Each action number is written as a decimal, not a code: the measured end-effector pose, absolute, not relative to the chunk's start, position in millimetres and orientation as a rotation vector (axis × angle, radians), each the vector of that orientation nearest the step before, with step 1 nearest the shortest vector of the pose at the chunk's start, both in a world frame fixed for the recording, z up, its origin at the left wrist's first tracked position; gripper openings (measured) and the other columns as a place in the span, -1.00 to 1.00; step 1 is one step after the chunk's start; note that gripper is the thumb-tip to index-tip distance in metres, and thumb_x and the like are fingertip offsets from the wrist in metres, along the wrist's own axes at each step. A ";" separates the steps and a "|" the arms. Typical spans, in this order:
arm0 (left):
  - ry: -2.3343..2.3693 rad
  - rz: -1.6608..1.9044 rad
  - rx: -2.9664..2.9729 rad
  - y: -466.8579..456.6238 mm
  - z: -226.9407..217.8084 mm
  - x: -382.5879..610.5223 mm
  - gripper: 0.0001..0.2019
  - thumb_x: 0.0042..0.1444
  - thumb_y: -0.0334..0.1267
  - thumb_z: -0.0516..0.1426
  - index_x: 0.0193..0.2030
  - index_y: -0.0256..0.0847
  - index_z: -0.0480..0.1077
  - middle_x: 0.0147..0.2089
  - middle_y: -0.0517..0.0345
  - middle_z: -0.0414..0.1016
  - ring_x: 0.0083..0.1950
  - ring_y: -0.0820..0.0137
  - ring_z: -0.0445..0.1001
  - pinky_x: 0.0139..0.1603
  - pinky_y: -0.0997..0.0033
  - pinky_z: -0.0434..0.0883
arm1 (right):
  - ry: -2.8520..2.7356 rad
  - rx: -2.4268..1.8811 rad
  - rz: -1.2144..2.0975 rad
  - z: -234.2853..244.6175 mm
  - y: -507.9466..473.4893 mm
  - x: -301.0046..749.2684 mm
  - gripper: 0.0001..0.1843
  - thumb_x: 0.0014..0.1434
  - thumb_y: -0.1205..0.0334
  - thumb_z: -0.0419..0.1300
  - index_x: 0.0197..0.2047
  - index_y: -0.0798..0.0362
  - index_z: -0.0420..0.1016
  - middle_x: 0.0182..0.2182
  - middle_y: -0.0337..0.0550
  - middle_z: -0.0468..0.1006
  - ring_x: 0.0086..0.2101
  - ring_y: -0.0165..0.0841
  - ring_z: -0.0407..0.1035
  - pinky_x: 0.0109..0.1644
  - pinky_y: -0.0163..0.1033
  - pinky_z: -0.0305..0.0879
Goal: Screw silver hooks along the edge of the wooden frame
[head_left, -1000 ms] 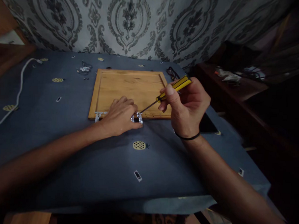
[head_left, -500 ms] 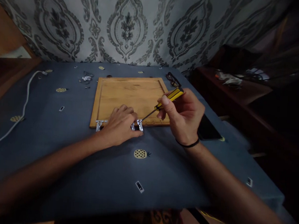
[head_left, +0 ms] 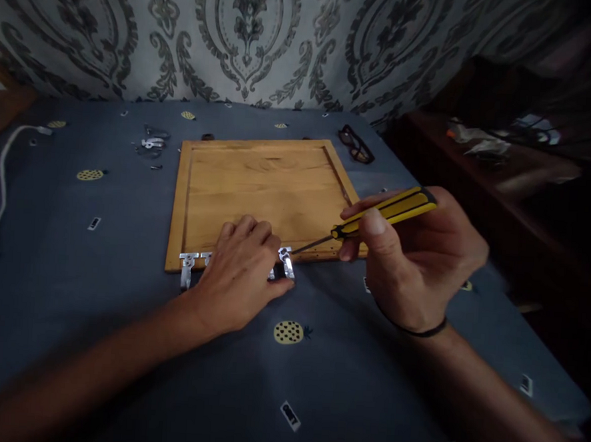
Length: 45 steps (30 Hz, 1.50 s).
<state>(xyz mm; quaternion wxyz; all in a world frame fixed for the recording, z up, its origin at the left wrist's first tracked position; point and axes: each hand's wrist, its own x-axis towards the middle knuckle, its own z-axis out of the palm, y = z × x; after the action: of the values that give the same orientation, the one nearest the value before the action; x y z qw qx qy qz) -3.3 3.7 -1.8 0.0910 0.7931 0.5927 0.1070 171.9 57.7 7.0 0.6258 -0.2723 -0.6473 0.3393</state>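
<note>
A wooden panel (head_left: pixel 262 185) with a raised frame lies flat on the blue tablecloth (head_left: pixel 96 289). Metal brackets sit along its near edge: one (head_left: pixel 188 266) at the left corner, another (head_left: pixel 286 260) near the middle. My left hand (head_left: pixel 239 277) rests palm down on the panel's near edge, fingers curled, its thumb pressing beside the middle bracket. My right hand (head_left: pixel 413 261) is closed on a yellow-and-black screwdriver (head_left: pixel 376 216). The thin shaft slants down to the left, and its tip meets the middle bracket.
Dark-framed glasses (head_left: pixel 356 145) lie beyond the panel's far right corner. Small metal fittings (head_left: pixel 150 144) lie to the far left of the panel. A white cable (head_left: pixel 3 170) runs along the left side. A dark wooden shelf (head_left: pixel 479 165) with clutter stands to the right.
The view has moved closer and shifted. My right hand tilted the screwdriver handle lower and further right, while the tip stayed at the middle bracket. My left hand kept its place.
</note>
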 end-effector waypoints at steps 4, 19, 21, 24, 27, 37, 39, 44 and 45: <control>1.758 0.300 2.349 4.4 -0.5 -2.3 -0.70 0.18 -0.05 0.36 -0.12 -0.24 0.52 -0.04 -0.01 0.54 0.10 0.03 0.40 0.08 0.01 0.35 | -1.482 -0.645 0.771 8.2 55.0 173.6 -0.92 0.22 0.20 0.43 -0.26 -0.09 0.62 -0.39 -0.27 0.59 -0.63 -0.47 0.39 -0.64 -0.27 0.34; 1.766 0.356 2.360 4.0 -2.0 -2.5 -0.75 0.15 -0.10 0.38 -0.16 -0.20 0.52 -0.07 0.01 0.55 0.03 0.05 0.41 0.02 0.02 0.37 | -1.519 -0.726 0.825 13.4 48.7 171.5 -0.78 0.19 0.05 0.45 -0.32 -0.08 0.52 -0.33 -0.29 0.60 -0.60 -0.50 0.41 -0.60 -0.31 0.46; 1.763 0.360 2.365 3.8 -2.0 -2.7 -0.75 0.16 -0.10 0.37 -0.16 -0.20 0.52 -0.07 0.00 0.55 0.03 0.04 0.40 0.02 0.01 0.37 | -1.527 -0.716 0.826 12.4 49.6 171.0 -0.77 0.18 0.04 0.45 -0.32 -0.09 0.53 -0.36 -0.30 0.59 -0.61 -0.50 0.41 -0.61 -0.32 0.45; 1.756 0.382 2.375 3.1 -2.9 -3.3 -0.73 0.16 -0.09 0.37 -0.13 -0.20 0.53 -0.06 0.01 0.54 0.04 0.05 0.40 0.02 0.01 0.36 | -1.550 -0.722 0.819 10.3 50.8 170.8 -0.77 0.19 0.02 0.44 -0.32 -0.09 0.52 -0.37 -0.30 0.59 -0.61 -0.49 0.42 -0.62 -0.33 0.44; 1.755 0.382 2.383 2.8 -3.0 -3.9 -0.73 0.17 -0.09 0.37 -0.12 -0.20 0.53 -0.06 0.01 0.54 0.04 0.05 0.40 0.02 0.02 0.35 | -1.567 -0.714 0.810 8.3 50.9 171.9 -0.77 0.20 0.03 0.44 -0.31 -0.09 0.51 -0.35 -0.31 0.59 -0.61 -0.49 0.43 -0.60 -0.32 0.45; 1.768 0.349 2.374 3.6 -0.2 -2.5 -0.74 0.17 -0.10 0.37 -0.10 -0.19 0.53 -0.04 0.01 0.53 0.03 0.06 0.38 0.01 0.06 0.33 | -1.612 -0.667 0.851 7.1 50.5 171.8 -0.80 0.21 0.07 0.43 -0.29 -0.06 0.52 -0.36 -0.31 0.60 -0.61 -0.50 0.44 -0.58 -0.35 0.45; 1.766 0.359 2.372 3.4 -0.7 -2.9 -0.75 0.17 -0.12 0.36 -0.09 -0.17 0.53 -0.03 0.02 0.54 0.04 0.07 0.38 0.01 0.07 0.33 | -1.640 -0.665 0.858 9.0 51.1 173.1 -0.80 0.22 0.06 0.42 -0.25 -0.05 0.55 -0.37 -0.31 0.61 -0.60 -0.50 0.44 -0.56 -0.35 0.46; 1.761 0.358 2.362 3.3 -0.1 -3.2 -0.76 0.18 -0.11 0.36 -0.11 -0.17 0.52 -0.03 0.02 0.54 0.06 0.06 0.39 0.02 0.05 0.34 | -1.709 -0.653 0.925 15.8 53.8 178.1 -0.78 0.25 0.02 0.39 -0.14 -0.04 0.62 -0.31 -0.25 0.65 -0.56 -0.47 0.49 -0.49 -0.31 0.52; 1.762 0.349 2.359 3.4 0.3 -2.9 -0.75 0.18 -0.11 0.36 -0.11 -0.17 0.52 -0.03 0.02 0.54 0.06 0.05 0.39 0.02 0.04 0.34 | -1.714 -0.655 0.937 16.6 54.5 178.5 -0.79 0.25 0.03 0.39 -0.14 -0.05 0.62 -0.30 -0.24 0.66 -0.56 -0.47 0.50 -0.49 -0.31 0.52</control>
<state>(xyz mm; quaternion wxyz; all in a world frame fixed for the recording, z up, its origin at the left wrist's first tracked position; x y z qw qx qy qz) -2.9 3.4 0.3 0.0882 0.7926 0.5918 0.1174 178.5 54.5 16.6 0.5147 -0.2724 -0.7133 0.3901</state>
